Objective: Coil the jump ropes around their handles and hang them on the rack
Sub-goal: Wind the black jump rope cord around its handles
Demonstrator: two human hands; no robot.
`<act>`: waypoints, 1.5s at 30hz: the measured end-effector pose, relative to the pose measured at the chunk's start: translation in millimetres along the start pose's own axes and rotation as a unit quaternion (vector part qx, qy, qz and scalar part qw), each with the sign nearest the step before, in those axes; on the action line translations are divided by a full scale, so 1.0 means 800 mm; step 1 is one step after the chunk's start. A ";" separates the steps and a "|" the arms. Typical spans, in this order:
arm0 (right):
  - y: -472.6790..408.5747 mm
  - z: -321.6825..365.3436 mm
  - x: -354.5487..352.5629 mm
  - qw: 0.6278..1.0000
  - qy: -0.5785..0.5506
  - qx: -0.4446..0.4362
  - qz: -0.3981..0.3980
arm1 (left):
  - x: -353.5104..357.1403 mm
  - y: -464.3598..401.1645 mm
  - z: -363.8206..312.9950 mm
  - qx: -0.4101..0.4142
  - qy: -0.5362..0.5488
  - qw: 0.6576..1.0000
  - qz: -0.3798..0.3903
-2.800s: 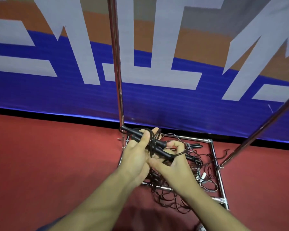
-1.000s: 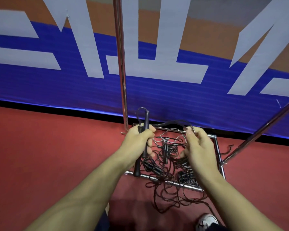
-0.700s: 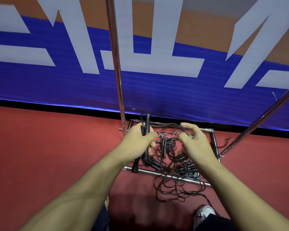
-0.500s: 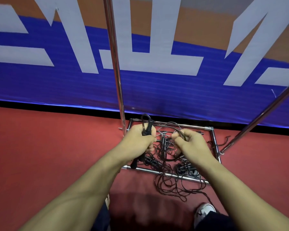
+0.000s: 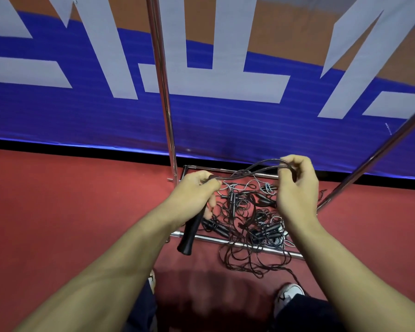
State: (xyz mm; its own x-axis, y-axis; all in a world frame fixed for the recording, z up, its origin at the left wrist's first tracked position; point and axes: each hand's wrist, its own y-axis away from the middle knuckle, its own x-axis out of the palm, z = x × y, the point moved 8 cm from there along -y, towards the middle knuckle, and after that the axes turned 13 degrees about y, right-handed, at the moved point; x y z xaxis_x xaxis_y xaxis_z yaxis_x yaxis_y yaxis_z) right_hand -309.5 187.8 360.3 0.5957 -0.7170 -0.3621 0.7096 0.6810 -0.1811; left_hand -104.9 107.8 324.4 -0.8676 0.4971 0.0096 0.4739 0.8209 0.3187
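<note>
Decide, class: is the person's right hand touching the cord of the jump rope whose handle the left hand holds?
Touching. The head view shows the right hand pinching the cord that runs from the left hand.

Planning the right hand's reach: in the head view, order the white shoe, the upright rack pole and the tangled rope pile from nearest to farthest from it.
From the right hand:
1. Tangled rope pile, just below and left of it.
2. White shoe, lower, by the bottom edge.
3. Upright rack pole, far left beyond the left hand.

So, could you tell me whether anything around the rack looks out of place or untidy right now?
Yes: a tangled heap of jump ropes lies on the rack base, with loops spilling over its front bar onto the red floor. None is coiled in view.
</note>
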 end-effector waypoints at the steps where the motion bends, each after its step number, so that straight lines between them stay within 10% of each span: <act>1: -0.001 -0.002 -0.002 1.000 0.000 0.008 -0.003 | 0.001 0.001 -0.001 0.001 0.003 1.000 -0.003; 14: 0.010 0.013 0.013 0.994 0.058 -0.033 0.082 | -0.010 -0.008 0.025 -0.024 -0.134 0.989 -0.062; 25: 0.077 -0.004 0.096 0.886 0.266 -0.177 0.335 | -0.024 -0.002 0.000 -0.031 0.418 0.899 -0.124; 30: 0.095 -0.018 0.117 0.895 0.184 -0.092 0.395 | -0.009 0.005 -0.009 -0.016 0.434 0.895 -0.102; 45: 0.072 -0.003 0.088 0.858 0.303 -0.249 0.333 | 0.014 0.026 -0.014 -0.082 0.405 0.911 -0.021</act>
State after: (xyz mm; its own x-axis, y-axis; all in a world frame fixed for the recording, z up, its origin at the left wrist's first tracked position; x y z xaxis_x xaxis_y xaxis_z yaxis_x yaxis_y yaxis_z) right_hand -227.7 177.1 322.2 0.3942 -0.0375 -0.9183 -0.0499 0.9968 -0.0621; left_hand -106.4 127.1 341.8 -0.7425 0.0420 0.6686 0.4666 0.7485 0.4712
